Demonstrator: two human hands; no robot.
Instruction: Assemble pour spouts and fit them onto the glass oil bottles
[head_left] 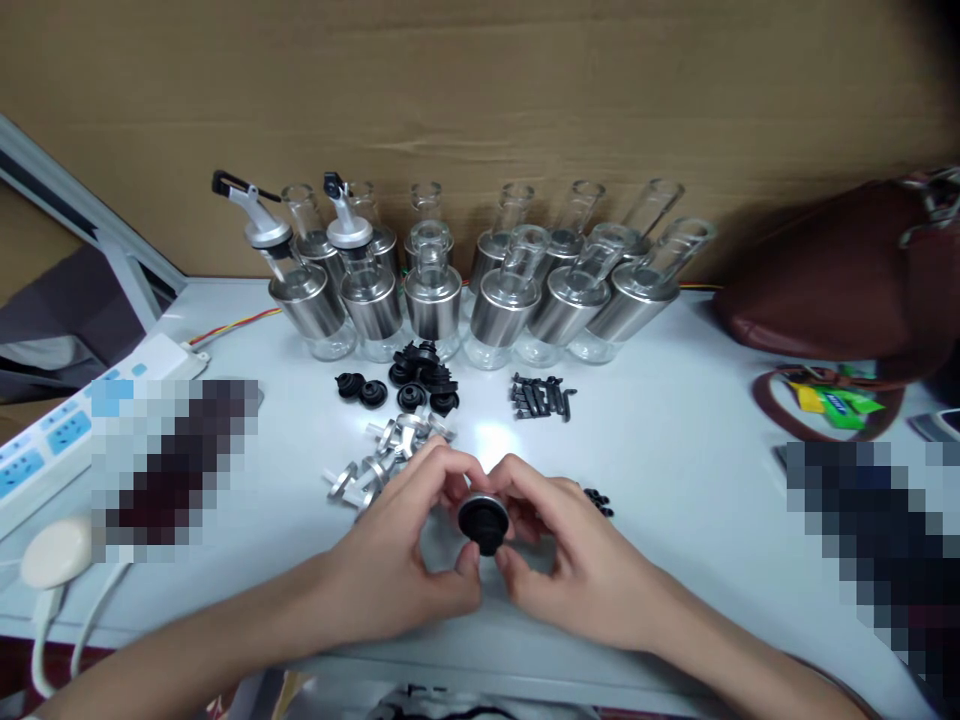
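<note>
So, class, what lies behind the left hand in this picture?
Behind the left hand, a pile of silver parts shows in part, with black stoppers farther back. Any parts the hand covers cannot be seen.

Far side of black stopper [484,522] is hidden. Left hand [394,560] blocks part of silver pile [373,472]. Black bits [598,500] by right hand [589,565] are too small to ID. Brown bag [825,280] runs out of frame.

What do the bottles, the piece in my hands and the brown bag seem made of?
Bottles: clear glass, by the transparent necks; their sleeves look like brushed metal, given the grey, streaky sheen. Held piece: probably rubber or plastic, being matte black; its silvery rim may be metal or coated plastic. Brown bag: smooth, softly shiny, likely leather or imitation.
</note>
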